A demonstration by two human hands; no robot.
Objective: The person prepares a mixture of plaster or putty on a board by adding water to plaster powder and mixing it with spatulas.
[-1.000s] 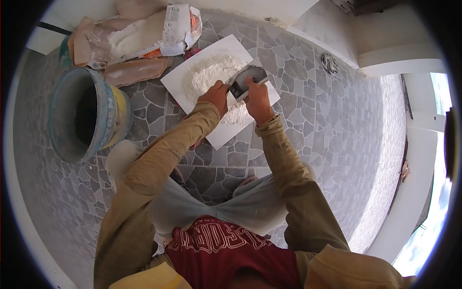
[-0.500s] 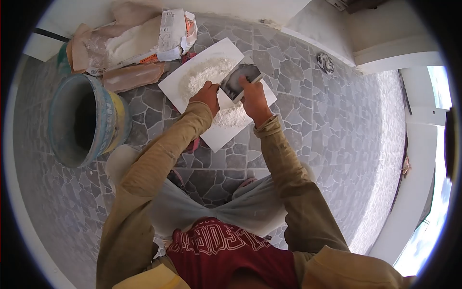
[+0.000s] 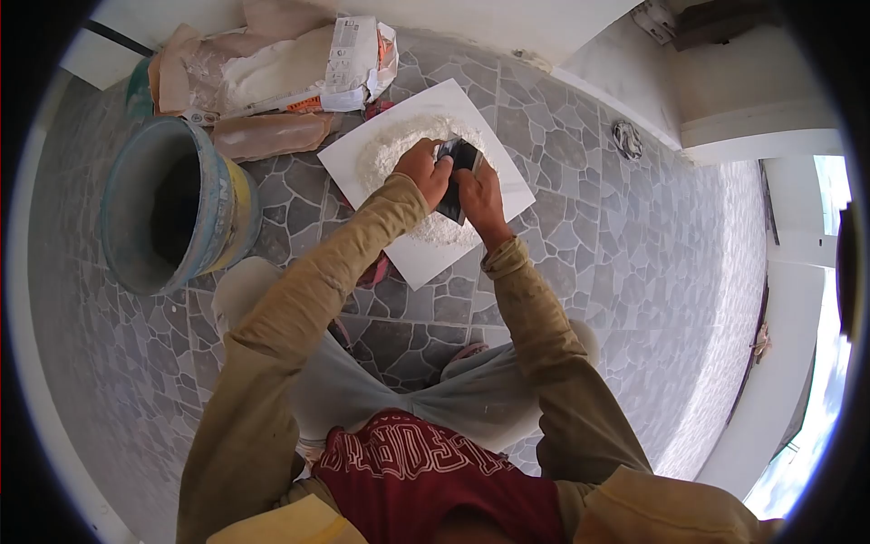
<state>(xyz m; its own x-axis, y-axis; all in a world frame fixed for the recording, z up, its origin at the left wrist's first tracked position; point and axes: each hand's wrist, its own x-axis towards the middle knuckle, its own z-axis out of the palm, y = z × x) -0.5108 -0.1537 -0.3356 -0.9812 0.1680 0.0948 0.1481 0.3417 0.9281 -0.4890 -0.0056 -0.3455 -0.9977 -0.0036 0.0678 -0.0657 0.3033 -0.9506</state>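
Over a white square board [image 3: 419, 263] heaped with white powder [image 3: 392, 145], both hands meet at a dark, flat rectangular piece [image 3: 450, 207]. My right hand [image 3: 483, 199] is wrapped round its right side, thumb on the face. My left hand [image 3: 424, 170] is closed at its upper left, the thumb toward the piece; whether it also pinches something small is hidden. The dark piece is tilted, its face turned partly to the left. Powder lies on the board around and below the hands.
At the left stands a large bucket [image 3: 217, 218] with a yellow and blue outside. Behind it an opened paper bag [image 3: 349, 68] of white powder lies by the wall. A crumpled item [image 3: 626, 140] rests on the stone-patterned floor at the right.
The dark piece has turned steeper and shows a narrower face. My left hand has moved up against it, and my right hand is slightly lower. The whole view has shifted a little.
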